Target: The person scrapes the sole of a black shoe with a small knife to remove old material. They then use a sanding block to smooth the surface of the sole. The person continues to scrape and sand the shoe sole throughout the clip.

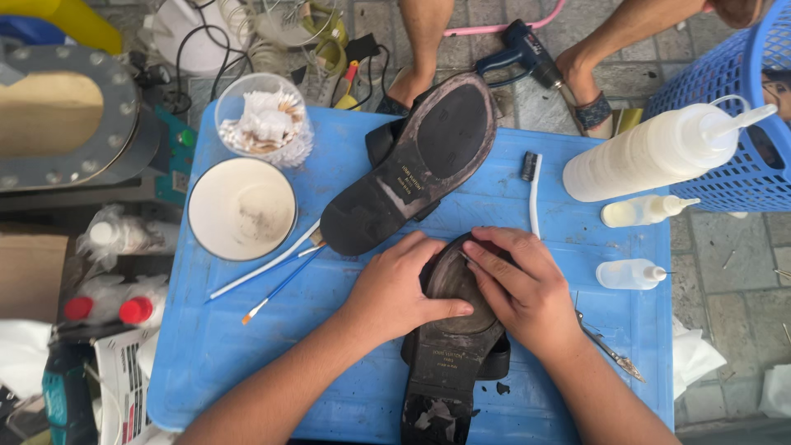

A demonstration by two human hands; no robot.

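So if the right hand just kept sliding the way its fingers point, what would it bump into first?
Probably the left hand. The right hand points up-left across the shoe sole, and the left hand's fingers lie right beside its fingertips. Past that is the other shoe.

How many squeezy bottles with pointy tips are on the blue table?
3, all at the table's right side: a big white bottle lying tilted by the blue basket, a small yellowish bottle below it, and a small clear bottle lowest, right of the right hand.

White squeeze bottles [659, 152] at right — red-capped bottles [136, 310] at left
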